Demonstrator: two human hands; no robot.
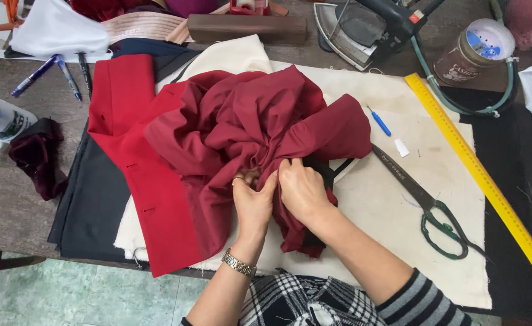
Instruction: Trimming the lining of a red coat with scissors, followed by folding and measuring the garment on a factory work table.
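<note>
Hands meet at the middle of a dark wooden worktop (12, 211), where a crumpled dark red woven garment (260, 130) lies heaped on a cream cotton pressing cloth (398, 217). The left hand (252, 202), a metal link watch at its wrist, and the right hand (302, 190) touch side by side, their fingers (287, 168) pinched narrowly on a fold of the soft, creased fabric. A flat, brighter red panel with buttonholes (139, 181) spreads to the left over smooth black cloth (91, 205). Right of the hands lie long steel scissors with green looped handles (426, 202), a small blue pen (379, 121) and a straight yellow ruler (477, 172). A heavy iron (362, 27) rests near the far edge.
</note>
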